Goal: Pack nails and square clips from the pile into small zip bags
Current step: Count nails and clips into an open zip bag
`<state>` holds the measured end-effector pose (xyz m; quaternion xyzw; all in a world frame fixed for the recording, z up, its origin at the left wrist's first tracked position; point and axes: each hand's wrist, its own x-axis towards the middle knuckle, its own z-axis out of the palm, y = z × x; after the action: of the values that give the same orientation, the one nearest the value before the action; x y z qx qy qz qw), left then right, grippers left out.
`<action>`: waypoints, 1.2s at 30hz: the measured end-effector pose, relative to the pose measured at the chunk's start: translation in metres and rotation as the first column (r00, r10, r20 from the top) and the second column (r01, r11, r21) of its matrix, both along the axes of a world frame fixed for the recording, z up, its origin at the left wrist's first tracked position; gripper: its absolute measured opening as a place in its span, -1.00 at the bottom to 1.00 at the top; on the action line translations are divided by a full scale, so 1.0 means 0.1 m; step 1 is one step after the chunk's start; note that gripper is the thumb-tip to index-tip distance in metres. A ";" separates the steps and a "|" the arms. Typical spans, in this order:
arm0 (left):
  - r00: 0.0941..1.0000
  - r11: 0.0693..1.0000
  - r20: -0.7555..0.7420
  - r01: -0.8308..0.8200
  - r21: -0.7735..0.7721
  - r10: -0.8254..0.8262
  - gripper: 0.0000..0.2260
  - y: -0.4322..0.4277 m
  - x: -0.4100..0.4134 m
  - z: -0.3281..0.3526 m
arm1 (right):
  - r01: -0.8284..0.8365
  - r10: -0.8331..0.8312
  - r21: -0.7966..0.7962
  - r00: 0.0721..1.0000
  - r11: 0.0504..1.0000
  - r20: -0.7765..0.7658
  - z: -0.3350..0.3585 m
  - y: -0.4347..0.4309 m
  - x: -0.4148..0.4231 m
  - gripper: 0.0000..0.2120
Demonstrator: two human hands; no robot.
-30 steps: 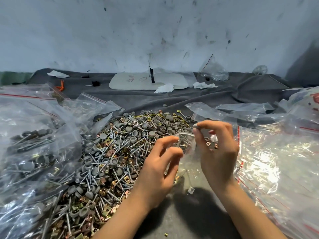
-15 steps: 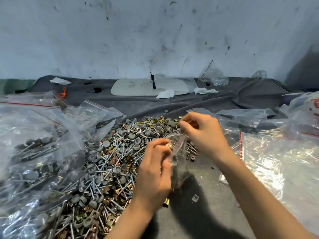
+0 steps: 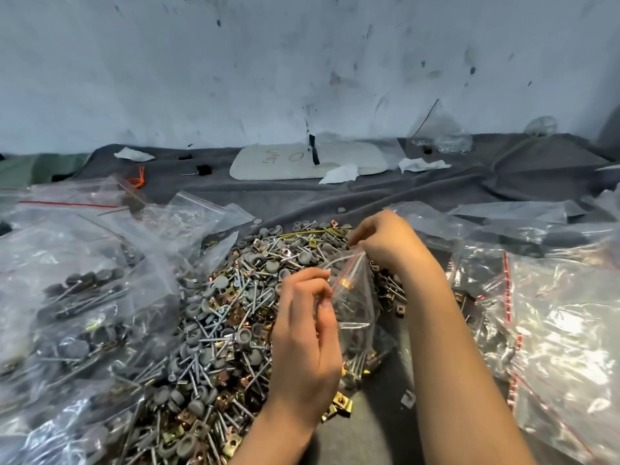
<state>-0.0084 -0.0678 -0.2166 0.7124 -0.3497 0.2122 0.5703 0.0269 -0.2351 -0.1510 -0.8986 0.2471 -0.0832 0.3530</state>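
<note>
The left hand (image 3: 302, 344) pinches the near end of the bag (image 3: 355, 307)'s red zip strip and the right hand (image 3: 385, 239) pinches the far end. The strip slants between them. The filled bag hangs below, beside the pile (image 3: 218, 313) at mid-tabletop.

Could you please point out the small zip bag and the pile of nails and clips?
small zip bag (image 3: 357, 303), head view, its clear body.
pile of nails and clips (image 3: 228, 297), head view, its middle.
</note>
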 end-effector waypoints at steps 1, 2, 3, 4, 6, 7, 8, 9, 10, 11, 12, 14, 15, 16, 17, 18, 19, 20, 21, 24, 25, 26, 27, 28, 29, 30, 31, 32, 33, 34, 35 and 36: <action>1.000 1.000 0.008 0.001 0.003 -0.001 -0.89 0.00 0.00 0.00 | -0.001 0.001 -0.007 0.999 1.000 0.042 0.06 0.00 -0.04 -0.81; 1.000 1.000 0.019 -0.002 0.004 0.002 -0.89 0.00 0.00 0.01 | -0.008 0.009 -0.009 0.995 1.000 0.104 0.15 0.01 -0.09 -0.81; 1.000 1.000 0.028 -0.006 0.004 0.006 -0.89 0.00 0.00 0.02 | -0.030 0.026 0.016 0.982 0.999 0.190 0.24 0.04 -0.15 -0.82; 0.999 1.000 0.034 -0.009 0.001 0.009 -0.90 0.01 0.00 0.03 | -0.079 0.056 0.067 0.957 0.995 0.284 0.35 0.07 -0.21 -0.85; 0.999 1.000 0.039 -0.014 -0.002 0.014 -0.90 0.02 -0.01 0.05 | -0.243 0.170 0.135 0.897 0.961 0.409 0.56 0.17 -0.36 -0.89; 0.999 1.000 0.045 -0.018 -0.005 0.018 -0.90 0.03 -0.02 0.07 | -0.328 0.258 0.110 0.876 0.938 0.408 0.64 0.22 -0.43 -0.90; 0.998 1.000 0.059 -0.021 -0.007 0.021 -0.89 0.03 -0.03 0.08 | -0.402 0.350 0.072 0.861 0.913 0.369 0.70 0.27 -0.48 -0.90; 0.997 1.000 0.077 -0.020 -0.012 0.021 -0.88 0.03 -0.03 0.10 | -0.462 0.430 0.039 0.850 0.886 0.305 0.74 0.31 -0.52 -0.91; 0.995 1.000 0.093 -0.015 -0.020 0.017 -0.88 0.03 -0.04 0.11 | -0.505 0.488 0.016 0.841 0.863 0.235 0.76 0.34 -0.55 -0.91; 0.994 1.000 0.104 -0.009 -0.029 0.012 -0.87 0.04 -0.05 0.12 | -0.533 0.525 -0.002 0.833 0.846 0.174 0.77 0.35 -0.57 -0.91; 0.994 0.999 0.109 -0.003 -0.037 0.007 -0.86 0.04 -0.05 0.13 | -0.548 0.544 -0.017 0.827 0.836 0.139 0.78 0.36 -0.58 -0.91; 0.995 0.999 0.100 0.006 -0.045 -0.001 -0.83 0.05 -0.05 0.14 | -0.540 0.538 -0.028 0.829 0.841 0.157 0.77 0.34 -0.60 -0.93; 0.996 0.999 0.094 0.006 -0.049 -0.002 -0.83 0.06 -0.06 0.14 | -0.518 0.512 -0.027 0.835 0.855 0.201 0.77 0.30 -0.60 -0.95; 0.996 0.998 0.086 0.008 -0.057 -0.003 -0.84 0.06 -0.05 0.13 | -0.483 0.472 -0.023 0.844 0.875 0.255 0.76 0.26 -0.60 -0.96; 0.997 0.998 0.074 0.014 -0.068 -0.009 -0.85 0.06 -0.05 0.13 | -0.441 0.423 -0.013 0.851 0.897 0.312 0.74 0.21 -0.60 -0.96; 0.998 0.997 0.061 0.024 -0.080 -0.019 -0.87 0.07 -0.05 0.13 | -0.398 0.368 0.008 0.855 0.917 0.365 0.71 0.15 -0.58 -0.95; 0.998 0.995 0.049 0.034 -0.090 -0.029 -0.87 0.07 -0.05 0.13 | -0.357 0.309 0.046 0.860 0.933 0.406 0.66 0.09 -0.54 -0.95; 0.999 0.994 0.039 0.041 -0.098 -0.037 -0.88 0.07 -0.04 0.12 | -0.318 0.249 0.098 0.868 0.943 0.429 0.59 0.03 -0.50 -0.93; 0.999 0.994 0.028 0.047 -0.103 -0.045 -0.88 0.07 -0.04 0.12 | -0.274 0.189 0.148 0.885 0.950 0.425 0.49 -0.02 -0.44 -0.92; 0.998 0.992 -0.002 0.065 -0.111 -0.065 -0.87 0.06 -0.05 0.11 | -0.083 0.039 0.150 0.961 0.985 0.274 0.13 -0.13 -0.25 -0.90; 0.998 0.992 -0.009 0.067 -0.110 -0.069 -0.86 0.05 -0.06 0.10 | -0.036 0.007 0.134 0.977 0.990 0.215 0.02 -0.17 -0.20 -0.90; 0.998 0.992 -0.017 0.065 -0.109 -0.067 -0.86 0.05 -0.05 0.10 | -0.012 -0.009 0.129 0.987 0.992 0.160 -0.08 -0.19 -0.15 -0.89; 0.998 0.992 -0.027 0.061 -0.109 -0.064 -0.86 0.06 -0.05 0.10 | -0.004 -0.010 0.124 0.994 0.992 0.110 -0.15 -0.21 -0.11 -0.88; 0.998 0.992 -0.032 0.058 -0.110 -0.062 -0.85 0.05 -0.05 0.10 | -0.004 -0.004 0.106 0.997 0.994 0.073 -0.20 -0.23 -0.09 -0.86; 0.998 0.993 -0.030 0.053 -0.110 -0.057 -0.85 0.05 -0.04 0.10 | -0.009 0.005 0.076 0.999 0.997 0.050 -0.23 -0.25 -0.07 -0.85; 0.998 0.993 -0.022 0.048 -0.106 -0.050 -0.86 0.05 -0.05 0.11 | -0.017 0.015 0.045 0.999 0.999 0.042 -0.24 -0.26 -0.07 -0.86; 0.999 0.994 -0.015 0.044 -0.103 -0.046 -0.86 0.05 -0.05 0.11 | -0.027 0.026 0.021 0.999 0.999 0.041 -0.24 -0.26 -0.07 -0.88; 0.999 0.994 -0.011 0.045 -0.100 -0.046 -0.86 0.04 -0.06 0.12 | -0.038 0.038 0.006 0.999 0.999 0.036 -0.23 -0.26 -0.07 -0.91; 0.999 0.994 -0.014 0.046 -0.099 -0.048 -0.86 0.04 -0.06 0.12 | -0.053 0.053 -0.006 0.998 0.999 0.027 -0.23 -0.26 -0.07 -0.93; 0.998 0.993 -0.023 0.050 -0.102 -0.053 -0.86 0.05 -0.06 0.12 | -0.069 0.069 -0.016 0.997 0.997 0.016 -0.22 -0.25 -0.08 -0.94; 0.998 0.993 -0.035 0.056 -0.107 -0.060 -0.86 0.04 -0.06 0.12 | -0.082 0.083 -0.025 0.997 0.996 0.011 -0.21 -0.24 -0.08 -0.94; 0.997 0.992 -0.041 0.058 -0.109 -0.062 -0.86 0.05 -0.05 0.11 | -0.090 0.090 -0.028 0.996 0.996 0.022 -0.20 -0.23 -0.09 -0.94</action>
<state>-0.0137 -0.0631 -0.2053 0.6742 -0.3461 0.1975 0.6218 0.0176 -0.2585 -0.1705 -0.9125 0.2011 -0.0809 0.3470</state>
